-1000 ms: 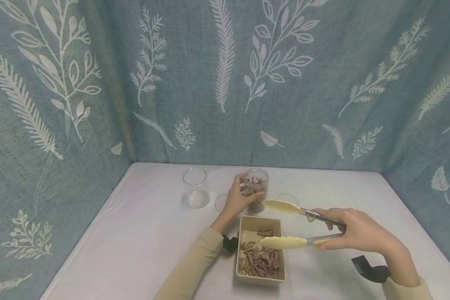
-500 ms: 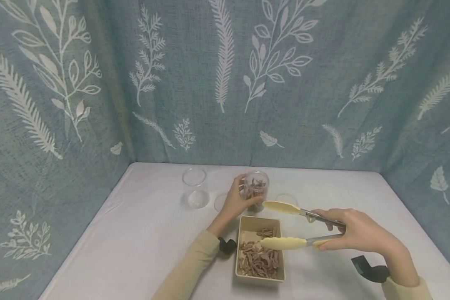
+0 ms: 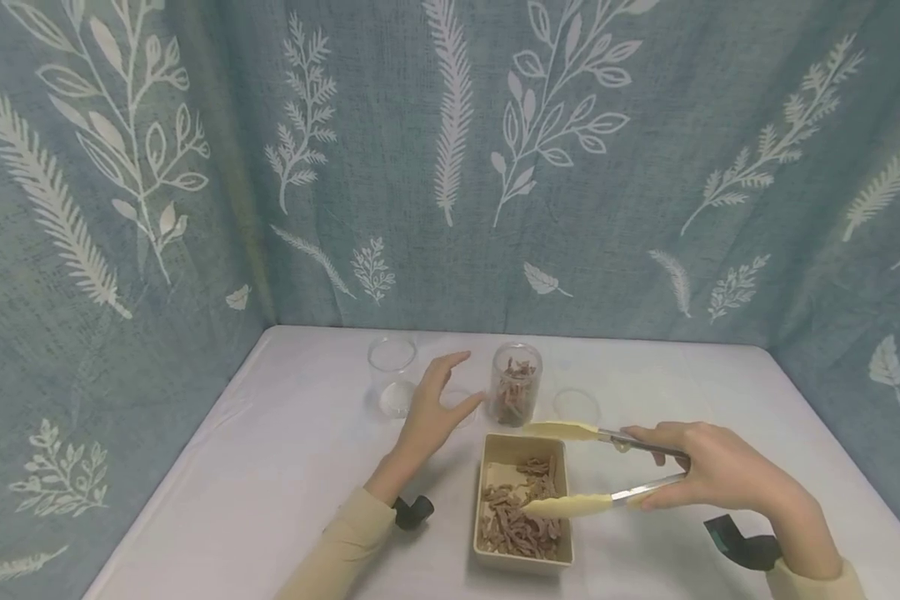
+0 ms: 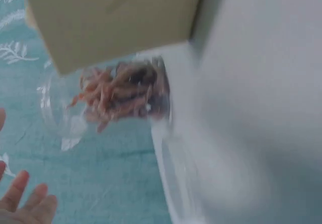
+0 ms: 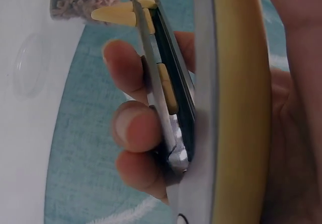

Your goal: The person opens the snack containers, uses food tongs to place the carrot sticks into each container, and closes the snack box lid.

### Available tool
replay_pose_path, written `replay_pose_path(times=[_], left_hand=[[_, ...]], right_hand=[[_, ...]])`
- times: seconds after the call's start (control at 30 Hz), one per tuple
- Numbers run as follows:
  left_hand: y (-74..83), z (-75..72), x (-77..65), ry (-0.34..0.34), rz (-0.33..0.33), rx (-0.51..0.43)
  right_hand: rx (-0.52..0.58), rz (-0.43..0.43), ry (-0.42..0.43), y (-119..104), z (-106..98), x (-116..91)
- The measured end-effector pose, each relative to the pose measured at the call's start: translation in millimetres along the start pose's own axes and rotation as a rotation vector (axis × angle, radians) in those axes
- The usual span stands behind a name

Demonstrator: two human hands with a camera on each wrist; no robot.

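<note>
A person works at a white table (image 3: pixel 270 467) with both hands in view. The right hand (image 3: pixel 727 467) grips yellow-tipped tongs (image 3: pixel 570 506), whose arms stand apart with nothing seen between their tips. The left hand (image 3: pixel 427 412) is released: thumb and fingers spread apart, holding nothing.

Just beyond the left hand's fingertips, to their right and not touching, stands an upright clear jar (image 3: pixel 516 392) of brown strips. To the right hand's left, and nearer the person than the jar, sits a beige tray (image 3: pixel 521 567) with more strips (image 3: pixel 521 533); one tong tip is over it, the other near its far edge. Beside the left hand, on its left and partly hidden by it, is a second jar (image 3: pixel 393 375) in which no strips show.

The work looks partway along. One jar appears mostly loaded, its strips reaching well up but short of the rim. Seemingly left over are the strips in the tray, the second jar, and the covering of both: two clear discs, probably lids, lie flat on the table, one lid (image 3: pixel 577 406) beyond the right hand, the other between the left hand and the loaded jar.

No brand, label or writing can be read on jars, tray or tongs; the blue curtain (image 3: pixel 420 275) behind carries only leaf prints.
</note>
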State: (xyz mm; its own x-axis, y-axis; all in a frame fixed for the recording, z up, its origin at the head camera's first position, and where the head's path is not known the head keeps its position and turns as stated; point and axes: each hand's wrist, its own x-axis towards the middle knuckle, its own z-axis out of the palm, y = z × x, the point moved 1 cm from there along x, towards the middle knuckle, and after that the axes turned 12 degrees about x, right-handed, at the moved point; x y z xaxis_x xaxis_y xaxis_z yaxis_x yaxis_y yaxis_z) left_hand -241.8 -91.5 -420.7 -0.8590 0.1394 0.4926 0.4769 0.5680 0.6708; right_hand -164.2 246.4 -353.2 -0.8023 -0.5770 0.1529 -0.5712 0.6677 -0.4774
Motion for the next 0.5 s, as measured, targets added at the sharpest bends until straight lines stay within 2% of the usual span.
replay_pose_path(times=[0.1, 0.23, 0.37, 0.5], left_hand=[[-2.5, -14.6, -5.1, 0.076, 0.039, 0.056], [-11.4, -33.2, -9.6, 0.189, 0.043, 0.128], [-26.7, -46.0, -10.4, 0.25, -0.032, 0.15], [-42.2, -51.0, -10.2, 0.253, -0.138, 0.163]], right_hand=[[-0.047, -0.034, -0.033, -4, -1, 3], [-0.11, -0.017, -0.12, -11, -8, 12], [-0.195, -0.016, -0.178, -22, -17, 24], [-0.262, -0.045, -0.207, -33, -23, 36]])
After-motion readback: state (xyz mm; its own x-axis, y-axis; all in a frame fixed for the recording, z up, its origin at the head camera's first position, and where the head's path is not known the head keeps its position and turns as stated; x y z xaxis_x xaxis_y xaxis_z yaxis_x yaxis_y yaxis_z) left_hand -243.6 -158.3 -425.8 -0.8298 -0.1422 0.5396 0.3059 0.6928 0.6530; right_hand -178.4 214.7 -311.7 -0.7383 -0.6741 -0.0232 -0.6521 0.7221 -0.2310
